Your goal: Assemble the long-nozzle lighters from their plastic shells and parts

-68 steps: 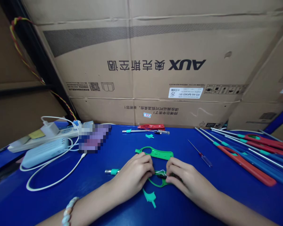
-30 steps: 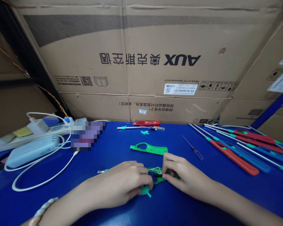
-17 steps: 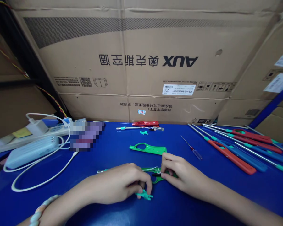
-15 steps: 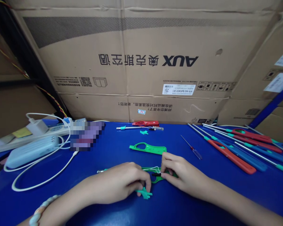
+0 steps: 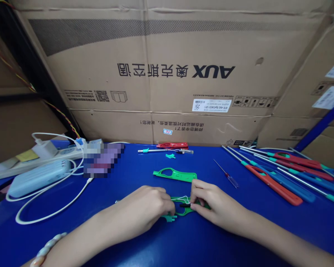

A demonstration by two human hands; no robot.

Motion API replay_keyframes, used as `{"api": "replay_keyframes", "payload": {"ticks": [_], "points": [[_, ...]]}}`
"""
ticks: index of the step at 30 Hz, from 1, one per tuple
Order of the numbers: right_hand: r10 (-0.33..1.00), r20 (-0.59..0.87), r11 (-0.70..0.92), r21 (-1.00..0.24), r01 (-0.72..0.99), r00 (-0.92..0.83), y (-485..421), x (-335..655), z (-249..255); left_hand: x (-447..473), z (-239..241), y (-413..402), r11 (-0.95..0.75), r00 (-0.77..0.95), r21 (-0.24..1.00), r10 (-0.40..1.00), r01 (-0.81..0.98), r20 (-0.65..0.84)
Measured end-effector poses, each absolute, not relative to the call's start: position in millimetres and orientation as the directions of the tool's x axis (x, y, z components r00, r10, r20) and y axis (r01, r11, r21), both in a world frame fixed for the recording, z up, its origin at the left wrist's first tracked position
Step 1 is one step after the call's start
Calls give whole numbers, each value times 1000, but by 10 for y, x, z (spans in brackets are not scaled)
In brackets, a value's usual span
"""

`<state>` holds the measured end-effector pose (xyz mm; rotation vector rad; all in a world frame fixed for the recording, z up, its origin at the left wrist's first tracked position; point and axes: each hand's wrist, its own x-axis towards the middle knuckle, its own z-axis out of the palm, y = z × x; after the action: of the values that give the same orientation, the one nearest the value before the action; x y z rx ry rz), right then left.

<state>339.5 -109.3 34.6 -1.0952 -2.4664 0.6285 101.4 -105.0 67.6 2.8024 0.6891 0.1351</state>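
Note:
My left hand (image 5: 153,205) is closed on a small teal plastic trigger (image 5: 170,218), which pokes out below the fingertips. Between my hands lies a green lighter half-shell (image 5: 180,212), partly hidden by both of them. Inside it a black igniter (image 5: 184,205) shows with thin white wires looping above. The thumb and fingers of my right hand (image 5: 207,200) pinch the black igniter's right end against the shell. Just beyond rests a second green half-shell (image 5: 180,176), lying flat with its finger hole toward the left. A metal tube end (image 5: 117,201) peeks out past my left hand.
At the back lie a red half-shell (image 5: 172,145), a metal lighter tube (image 5: 158,151) and another teal trigger (image 5: 170,156). A screwdriver (image 5: 228,177) and several long lighters (image 5: 275,183) are on the right. On the left sit a light-blue power bank (image 5: 39,180), cables and a power strip (image 5: 13,168).
My left hand has shifted slightly up toward the green half-shell, carrying the teal trigger and turning it flatter. My right hand stays nearly still at the black igniter.

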Motion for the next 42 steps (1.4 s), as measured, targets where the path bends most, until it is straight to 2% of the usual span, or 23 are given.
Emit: {"api": "replay_keyframes", "payload": {"ticks": [11,14,18,24,28,32,42], "points": [[760,157,604,-529,596,-630,-1100,3403,327,963,665,-964,-820,860,368,502,439,92],[760,157,603,-529,596,-630,-1098,3402,333,959,705,-965,-808,869,395,493,438,45],[763,150,598,-531,600,-628,-1094,3402,342,967,725,-984,-824,885,357,465,441,-21],[769,156,593,-538,600,-620,-1102,3394,342,987,692,-983,-831,895,365,445,420,-18],[769,166,596,-535,598,-617,-1112,3384,328,1025,707,-947,-810,874,397,485,432,39],[770,176,602,-521,605,-614,-1120,3369,329,1082,644,-914,-800,824,373,549,470,140],[782,174,580,-554,598,-598,-1131,3362,330,1167,506,-918,-811,824,322,550,488,135]]}}
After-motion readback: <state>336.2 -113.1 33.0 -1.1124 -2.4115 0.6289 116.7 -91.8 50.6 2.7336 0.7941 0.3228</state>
